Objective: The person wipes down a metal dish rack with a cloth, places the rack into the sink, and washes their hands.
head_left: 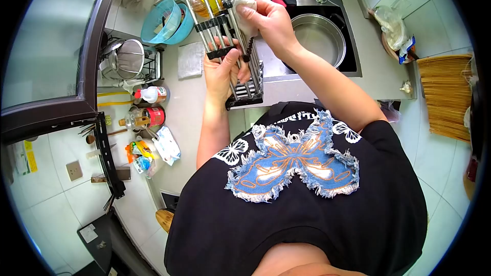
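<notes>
A rack of metal tubes with black plastic joints [221, 22] stands tilted over the counter. My left hand [221, 74] is closed around its tubes near the lower end, with the fingers reaching between them. My right hand [275, 24] pinches a whitish cloth [243, 4] against the rack's right side, and part of the cloth hangs below the fingers. Just under the cloth, a dark coiled piece [250, 46] shows on the rack. To the right of my right hand sits a wide metal pan [319, 41] on the black cooktop [354, 61].
Left of the rack are blue basins [176, 25], a folded grey cloth [191, 60], a wire dish rack [153, 65], bottles [156, 94] and a red-labelled jar [156, 116]. An open cabinet door [56, 36] juts in at upper left. Plastic bags [394, 28] lie at right.
</notes>
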Action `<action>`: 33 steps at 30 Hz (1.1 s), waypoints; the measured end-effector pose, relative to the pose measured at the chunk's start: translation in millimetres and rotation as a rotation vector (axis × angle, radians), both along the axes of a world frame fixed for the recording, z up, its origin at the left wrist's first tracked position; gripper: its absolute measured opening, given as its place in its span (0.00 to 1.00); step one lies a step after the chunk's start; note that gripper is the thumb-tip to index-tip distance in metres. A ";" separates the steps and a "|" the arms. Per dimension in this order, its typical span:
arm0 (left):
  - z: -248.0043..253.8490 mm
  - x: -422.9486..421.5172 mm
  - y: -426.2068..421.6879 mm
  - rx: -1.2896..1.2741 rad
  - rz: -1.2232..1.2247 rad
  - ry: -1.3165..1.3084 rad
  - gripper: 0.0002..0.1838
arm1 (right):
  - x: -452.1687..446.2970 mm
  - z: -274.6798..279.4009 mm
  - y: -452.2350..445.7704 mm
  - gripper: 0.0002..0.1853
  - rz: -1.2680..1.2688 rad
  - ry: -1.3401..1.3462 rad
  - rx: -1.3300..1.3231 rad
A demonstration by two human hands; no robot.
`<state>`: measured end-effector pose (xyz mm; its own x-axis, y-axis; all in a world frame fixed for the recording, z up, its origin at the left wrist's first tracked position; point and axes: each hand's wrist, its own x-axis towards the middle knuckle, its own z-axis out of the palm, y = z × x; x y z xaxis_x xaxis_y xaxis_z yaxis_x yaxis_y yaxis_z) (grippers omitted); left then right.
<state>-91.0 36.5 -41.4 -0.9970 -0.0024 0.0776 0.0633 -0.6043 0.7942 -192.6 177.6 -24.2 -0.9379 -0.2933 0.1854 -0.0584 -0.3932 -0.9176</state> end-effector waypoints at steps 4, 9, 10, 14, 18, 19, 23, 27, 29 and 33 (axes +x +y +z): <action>-4.3 0.6 -1.1 0.020 -0.045 0.021 0.13 | -1.5 7.5 -6.6 0.08 -0.160 0.019 -0.107; -8.7 0.8 1.1 0.048 -0.021 0.006 0.12 | 11.2 4.0 -7.2 0.07 -0.136 0.109 -0.029; -8.5 -0.2 -0.1 0.046 -0.019 0.008 0.12 | 18.3 -0.4 -7.4 0.07 -0.144 0.152 0.019; -9.1 0.0 -16.0 0.040 -0.005 0.036 0.12 | 23.6 -0.9 -8.3 0.09 -0.115 0.306 0.247; -12.6 1.1 -13.3 0.054 -0.048 0.001 0.14 | -8.6 18.6 -6.3 0.08 -0.085 0.247 0.210; -16.6 1.4 -14.1 0.053 -0.053 0.001 0.14 | -10.4 16.1 -7.9 0.07 -0.081 0.223 0.157; -23.7 1.5 -22.5 0.085 -0.006 0.044 0.17 | -1.3 4.9 0.4 0.08 0.222 0.159 0.328; -27.8 -0.3 -29.7 0.063 0.009 0.048 0.18 | -12.7 3.9 -10.4 0.09 0.004 0.110 0.137; -23.9 4.5 -25.1 0.125 -0.082 0.090 0.18 | -35.0 5.3 -11.5 0.09 -0.018 0.176 0.093; -37.4 3.7 -30.5 0.289 -0.085 0.039 0.23 | -9.7 4.4 -11.8 0.10 -0.045 0.490 0.325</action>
<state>-87.3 5.9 -78.8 -0.9908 0.0535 0.1244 0.0299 -0.8096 0.5863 -202.3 165.9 -19.8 -0.7785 -0.3694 0.5074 -0.5159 -0.0839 -0.8526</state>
